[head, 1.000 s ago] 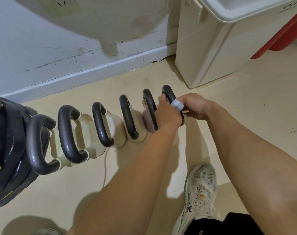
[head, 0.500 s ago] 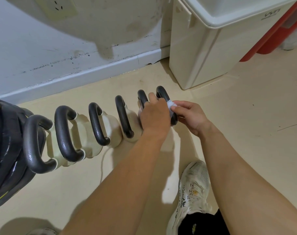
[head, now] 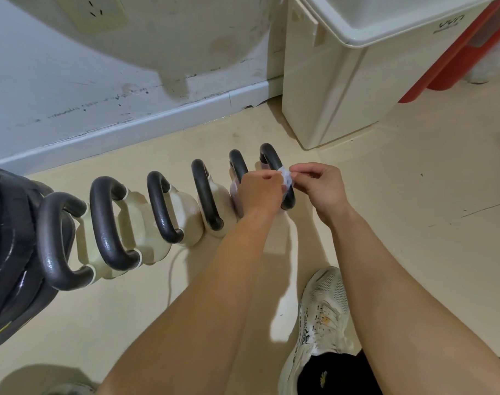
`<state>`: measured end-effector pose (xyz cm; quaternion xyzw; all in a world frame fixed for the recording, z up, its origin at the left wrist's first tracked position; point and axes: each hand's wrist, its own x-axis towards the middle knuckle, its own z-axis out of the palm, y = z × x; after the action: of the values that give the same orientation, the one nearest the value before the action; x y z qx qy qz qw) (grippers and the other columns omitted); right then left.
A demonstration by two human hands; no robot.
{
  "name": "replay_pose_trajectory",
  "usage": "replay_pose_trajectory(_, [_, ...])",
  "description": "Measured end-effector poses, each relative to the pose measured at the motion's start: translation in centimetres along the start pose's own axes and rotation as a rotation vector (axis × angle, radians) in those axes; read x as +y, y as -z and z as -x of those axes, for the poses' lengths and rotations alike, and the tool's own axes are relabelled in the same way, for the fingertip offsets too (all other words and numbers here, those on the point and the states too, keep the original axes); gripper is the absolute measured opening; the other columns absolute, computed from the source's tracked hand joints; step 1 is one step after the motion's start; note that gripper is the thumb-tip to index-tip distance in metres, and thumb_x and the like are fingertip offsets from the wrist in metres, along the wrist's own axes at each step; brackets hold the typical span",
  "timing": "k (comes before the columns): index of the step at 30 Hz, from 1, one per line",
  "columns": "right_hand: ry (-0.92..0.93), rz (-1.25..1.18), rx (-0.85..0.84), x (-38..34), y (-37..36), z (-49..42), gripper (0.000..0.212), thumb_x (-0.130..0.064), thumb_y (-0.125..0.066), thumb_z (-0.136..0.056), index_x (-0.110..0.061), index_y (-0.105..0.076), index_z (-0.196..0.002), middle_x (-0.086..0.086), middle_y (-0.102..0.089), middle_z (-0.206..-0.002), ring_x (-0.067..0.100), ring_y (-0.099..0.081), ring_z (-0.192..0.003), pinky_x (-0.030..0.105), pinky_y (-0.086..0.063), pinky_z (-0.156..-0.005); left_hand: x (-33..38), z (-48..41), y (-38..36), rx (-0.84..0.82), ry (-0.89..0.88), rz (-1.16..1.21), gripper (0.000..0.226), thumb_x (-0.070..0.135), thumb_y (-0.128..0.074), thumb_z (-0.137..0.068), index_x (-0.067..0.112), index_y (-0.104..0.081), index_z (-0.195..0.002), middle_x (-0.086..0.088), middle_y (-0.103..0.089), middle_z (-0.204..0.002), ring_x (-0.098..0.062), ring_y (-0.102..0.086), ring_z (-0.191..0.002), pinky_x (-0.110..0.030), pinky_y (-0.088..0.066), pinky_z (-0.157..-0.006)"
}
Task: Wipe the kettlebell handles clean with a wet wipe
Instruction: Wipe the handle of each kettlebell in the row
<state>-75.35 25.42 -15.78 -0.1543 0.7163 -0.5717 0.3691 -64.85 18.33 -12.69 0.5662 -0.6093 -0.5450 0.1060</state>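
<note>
On the floor (head: 414,223) across mid-frame, a row of kettlebells (head: 163,212), wiping the rightmost handle (head: 271,158), left hand (head: 260,192) and right hand (head: 320,186) together, pinching the wet wipe (head: 286,178) wrapped round it; next, probably sliding along the bar.

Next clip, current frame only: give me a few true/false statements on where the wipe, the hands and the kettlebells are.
1. The wet wipe sits on the kettlebell handle at the row's end nearest the white bin. True.
2. Only the right hand holds the wipe. False: the left hand holds it too.
3. The kettlebells stand in a row along the wall. True.
4. The bin lies on its side. False: it stands upright.
</note>
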Motion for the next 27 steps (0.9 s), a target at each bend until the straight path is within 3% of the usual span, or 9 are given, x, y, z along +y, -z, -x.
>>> replay_pose_trajectory(2, [0.012,-0.006,-0.076,-0.1,0.1,0.1,0.013,-0.002,-0.071,-0.085,-0.006,-0.082,-0.092,0.011,-0.079,-0.093,0.023,-0.075,-0.094,0.035,-0.059,-0.092,0.2,-0.2,-0.2,0.010,-0.043,-0.056,0.028,0.029,-0.065,-0.089,0.024,-0.068,-0.062,0.017,-0.062,-0.052,-0.011,-0.060,-0.066,-0.029,-0.053,-0.083])
replay_pose_trajectory(4, [-0.020,-0.048,-0.123,-0.2,0.1,0.1,0.018,-0.001,-0.065,-0.083,-0.005,-0.082,-0.086,0.017,-0.078,-0.092,0.025,-0.073,-0.092,0.038,-0.058,-0.095,0.4,0.2,-0.5,0.047,-0.145,-0.088,0.024,0.027,-0.067,-0.090,0.025,-0.076,-0.068,0.013,-0.070,-0.072,-0.008,-0.063,-0.073,-0.018,-0.047,-0.077])
replay_pose_trajectory(6, [-0.059,-0.084,-0.146,-0.5,0.2,0.1,0.020,-0.002,-0.061,-0.083,-0.005,-0.080,-0.077,0.015,-0.077,-0.086,0.022,-0.069,-0.085,0.035,-0.057,-0.093,0.4,0.7,-0.6,0.108,-0.222,-0.230,0.017,0.024,-0.065,-0.092,0.028,-0.072,-0.076,0.007,-0.071,-0.090,-0.010,-0.064,-0.084,-0.014,-0.038,-0.071])
replay_pose_trajectory(8, [-0.048,-0.054,-0.169,-0.6,0.4,0.0,0.020,-0.004,-0.062,-0.088,-0.004,-0.078,-0.076,0.017,-0.073,-0.081,0.020,-0.067,-0.082,0.035,-0.056,-0.092,0.3,0.8,-0.9,0.154,-0.220,-0.276,0.002,0.021,-0.063,-0.092,0.023,-0.064,-0.093,0.004,-0.068,-0.096,-0.014,-0.063,-0.089,-0.016,-0.030,-0.068])
replay_pose_trajectory(10, [-0.020,-0.018,-0.176,-0.3,0.5,-0.2,0.016,-0.005,-0.065,-0.091,-0.002,-0.079,-0.084,0.019,-0.074,-0.086,0.022,-0.070,-0.085,0.038,-0.058,-0.095,0.2,1.0,-1.3,0.190,-0.226,-0.290,0.010,0.019,-0.062,-0.092,0.018,-0.059,-0.102,0.002,-0.063,-0.100,-0.017,-0.061,-0.087,-0.022,-0.036,-0.072])
replay_pose_trajectory(14, [-0.026,-0.014,-0.114,0.1,0.5,-0.2,0.016,-0.005,-0.070,-0.091,-0.012,-0.076,-0.104,0.005,-0.070,-0.083,0.021,-0.070,-0.086,0.039,-0.059,-0.094,-0.1,1.6,-2.0,0.236,-0.174,-0.215,0.021,0.023,-0.065,-0.091,0.015,-0.058,-0.109,0.000,-0.055,-0.109,-0.015,-0.054,-0.089,-0.025,-0.040,-0.078])
replay_pose_trajectory(19, [0.004,0.072,-0.160,-0.8,0.3,-0.6,0.006,-0.006,-0.072,-0.090,-0.004,-0.078,-0.090,0.009,-0.075,-0.082,0.013,-0.071,-0.079,0.025,-0.058,-0.078,-0.3,1.2,-1.7,0.235,-0.162,-0.116,0.007,0.024,-0.066,-0.093,0.018,-0.065,-0.095,0.001,-0.069,-0.098,-0.016,-0.065,-0.092,-0.027,-0.050,-0.086])
replay_pose_trajectory(23, [0.025,0.202,-0.154,-2.2,-0.4,-2.2,0.007,-0.001,-0.076,-0.087,-0.007,-0.076,-0.082,0.010,-0.071,-0.074,0.016,-0.067,-0.071,0.023,-0.057,-0.071,0.1,0.5,-0.6,0.211,-0.180,-0.197,0.033,0.024,-0.058,-0.094,0.029,-0.057,-0.062,0.013,-0.054,-0.061,-0.009,-0.053,-0.068,-0.038,-0.046,-0.095])
replay_pose_trajectory(27, [0.038,0.269,-0.146,-2.6,-0.8,-3.3,0.009,-0.001,-0.076,-0.086,-0.009,-0.076,-0.082,0.013,-0.073,-0.078,0.024,-0.071,-0.078,0.033,-0.063,-0.081,0.5,-0.8,-0.2,0.227,-0.203,-0.249,0.023,0.034,-0.062,-0.084,0.028,-0.062,-0.061,0.010,-0.066,-0.074,-0.015,-0.063,-0.078,-0.035,-0.052,-0.083])
